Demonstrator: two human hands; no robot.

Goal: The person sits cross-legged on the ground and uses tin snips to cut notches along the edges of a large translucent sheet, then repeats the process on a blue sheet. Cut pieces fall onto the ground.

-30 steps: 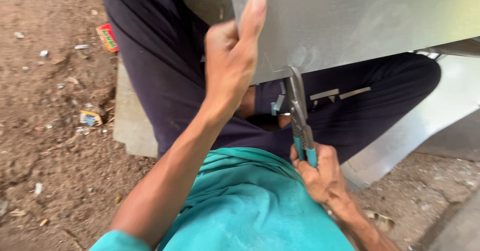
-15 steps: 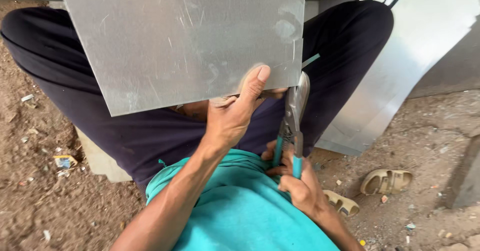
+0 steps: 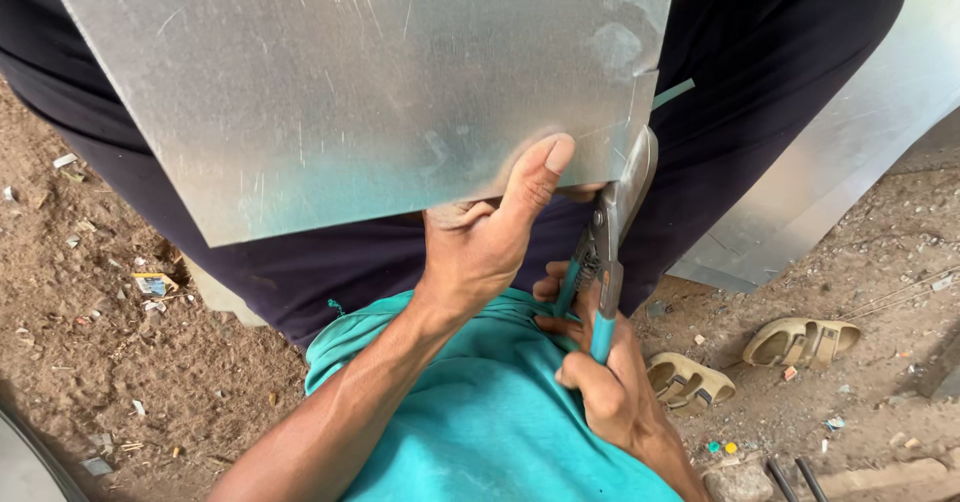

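Galvanised metal sheet (image 3: 330,92) held over the lap, a short cut already opened at its right near edge. Left hand (image 3: 480,242) pinches the near edge, thumb on top; right hand (image 3: 600,382) closed round teal-handled tin snips (image 3: 610,232), blades at the cut. Risk: thumb just beside blades; a slip could nick it or skew the cut; sandals (image 3: 745,357) right
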